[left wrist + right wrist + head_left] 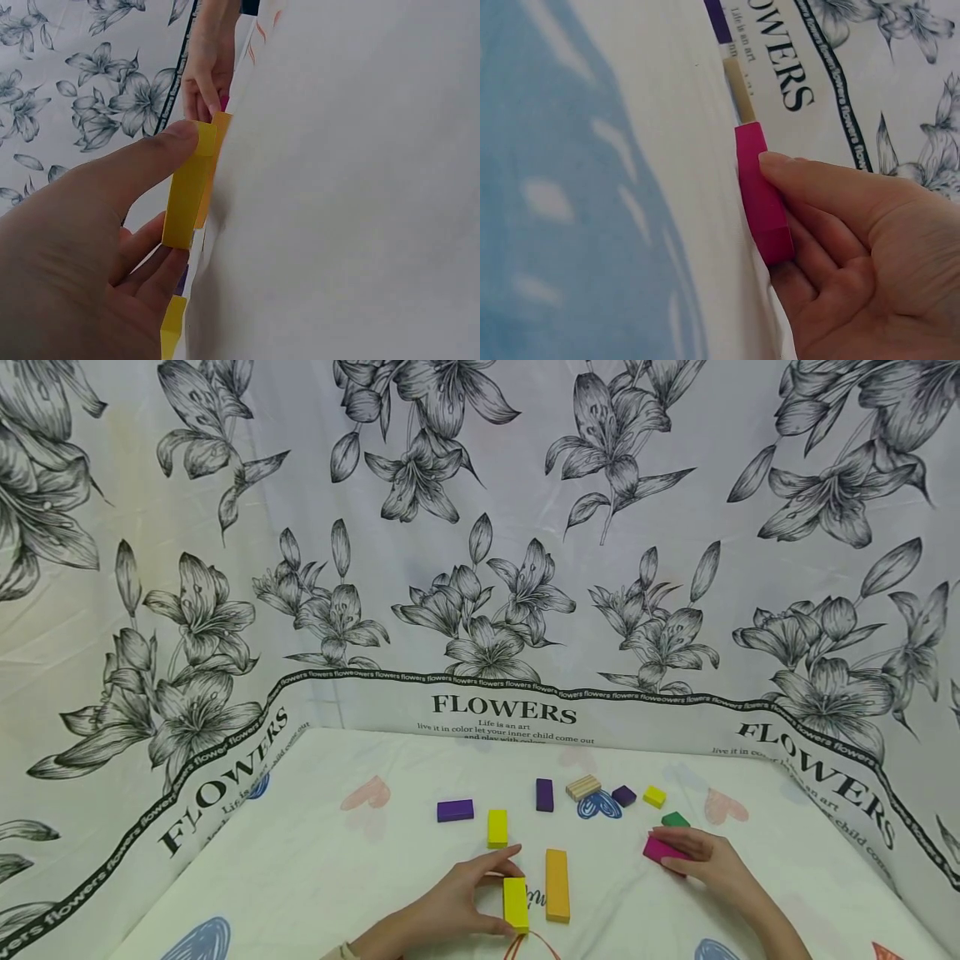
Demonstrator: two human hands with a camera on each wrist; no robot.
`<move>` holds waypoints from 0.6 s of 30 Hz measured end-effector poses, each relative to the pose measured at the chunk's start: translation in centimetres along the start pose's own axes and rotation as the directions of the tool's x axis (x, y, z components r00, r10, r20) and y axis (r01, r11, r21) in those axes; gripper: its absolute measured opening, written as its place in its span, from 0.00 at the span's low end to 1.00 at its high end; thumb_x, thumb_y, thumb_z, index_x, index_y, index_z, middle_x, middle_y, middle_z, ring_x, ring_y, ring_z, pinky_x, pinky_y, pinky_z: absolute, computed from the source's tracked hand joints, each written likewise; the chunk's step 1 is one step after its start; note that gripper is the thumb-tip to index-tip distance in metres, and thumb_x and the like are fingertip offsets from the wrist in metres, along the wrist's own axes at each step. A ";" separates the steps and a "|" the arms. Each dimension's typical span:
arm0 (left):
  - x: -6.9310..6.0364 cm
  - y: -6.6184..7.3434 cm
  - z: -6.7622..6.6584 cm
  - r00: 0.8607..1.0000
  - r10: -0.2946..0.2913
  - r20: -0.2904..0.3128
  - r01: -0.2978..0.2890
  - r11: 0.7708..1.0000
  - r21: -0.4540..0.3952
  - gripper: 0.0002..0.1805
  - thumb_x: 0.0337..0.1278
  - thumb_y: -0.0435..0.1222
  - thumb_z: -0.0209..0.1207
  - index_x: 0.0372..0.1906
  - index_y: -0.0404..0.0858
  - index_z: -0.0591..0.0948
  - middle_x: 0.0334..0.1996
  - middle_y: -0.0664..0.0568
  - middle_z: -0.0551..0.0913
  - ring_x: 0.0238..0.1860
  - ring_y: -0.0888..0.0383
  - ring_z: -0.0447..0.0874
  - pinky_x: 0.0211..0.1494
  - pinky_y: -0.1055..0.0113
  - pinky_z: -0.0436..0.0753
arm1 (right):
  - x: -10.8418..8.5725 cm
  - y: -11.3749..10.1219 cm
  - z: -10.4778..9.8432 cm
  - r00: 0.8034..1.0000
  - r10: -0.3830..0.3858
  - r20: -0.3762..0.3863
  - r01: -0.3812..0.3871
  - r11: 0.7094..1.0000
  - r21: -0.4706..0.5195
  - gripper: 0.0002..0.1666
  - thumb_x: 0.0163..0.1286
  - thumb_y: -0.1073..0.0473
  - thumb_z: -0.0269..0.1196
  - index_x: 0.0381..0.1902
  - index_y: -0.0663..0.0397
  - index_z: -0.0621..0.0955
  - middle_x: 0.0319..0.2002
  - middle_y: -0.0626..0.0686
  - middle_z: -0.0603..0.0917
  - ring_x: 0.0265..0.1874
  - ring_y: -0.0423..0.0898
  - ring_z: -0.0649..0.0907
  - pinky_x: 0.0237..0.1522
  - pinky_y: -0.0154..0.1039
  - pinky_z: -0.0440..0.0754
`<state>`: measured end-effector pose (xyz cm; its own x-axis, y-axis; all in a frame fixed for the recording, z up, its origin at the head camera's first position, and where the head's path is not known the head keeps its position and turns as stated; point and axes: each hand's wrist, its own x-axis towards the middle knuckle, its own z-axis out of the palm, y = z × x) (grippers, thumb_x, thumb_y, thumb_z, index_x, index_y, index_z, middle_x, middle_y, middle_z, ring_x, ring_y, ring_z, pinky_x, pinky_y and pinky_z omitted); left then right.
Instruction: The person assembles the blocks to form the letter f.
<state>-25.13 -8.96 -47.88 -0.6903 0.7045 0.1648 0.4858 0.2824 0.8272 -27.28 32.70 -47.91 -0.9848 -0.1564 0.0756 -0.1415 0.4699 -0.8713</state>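
My left hand point(457, 897) pinches a yellow block point(516, 903) by its two ends, thumb at the near end and fingers at the far end. The left wrist view shows the same yellow block point(189, 187) between thumb and fingertips. An orange block point(557, 885) lies just to its right. On the right side, my right hand point(712, 864) grips a magenta block point(663, 849). In the right wrist view the thumb presses on the magenta block point(761, 191), with the other fingers partly hidden behind it. A green block point(676, 819) lies just beyond that hand.
Farther back lie a second yellow block point(497, 828), two purple blocks point(455, 811), a natural wood piece with grooves point(583, 788), a small dark purple block point(623, 796) and a small yellow block point(654, 797). A floral curtain point(487, 610) hangs behind the white heart-print cloth point(300, 827).
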 end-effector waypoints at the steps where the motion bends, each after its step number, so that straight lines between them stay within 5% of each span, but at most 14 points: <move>1: 0.0 0.0 0.0 1.000 0.004 -0.002 -0.004 1.000 -0.007 0.49 0.50 0.44 0.71 0.75 0.44 0.58 0.56 0.57 0.79 0.61 0.63 0.75 0.66 0.73 0.75 | 0.0 0.0 0.0 1.000 0.008 -0.002 -0.008 1.000 0.003 0.31 0.61 0.58 0.70 0.61 0.62 0.77 0.59 0.62 0.81 0.49 0.19 0.78 0.50 0.15 0.74; 18: 0.3 0.9 0.4 0.999 0.008 -0.035 -0.011 0.997 -0.071 0.48 0.50 0.42 0.72 0.75 0.42 0.60 0.56 0.53 0.80 0.59 0.65 0.77 0.65 0.70 0.77 | -0.1 -0.5 0.1 1.000 0.013 0.010 -0.013 1.000 0.004 0.31 0.62 0.58 0.69 0.61 0.63 0.76 0.60 0.64 0.80 0.49 0.21 0.78 0.49 0.17 0.75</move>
<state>-24.68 -8.22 -47.31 -0.7044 0.6839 0.1902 0.4536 0.2276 0.8616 -27.08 32.40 -47.53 -0.9855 -0.1588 0.0590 -0.1278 0.4686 -0.8741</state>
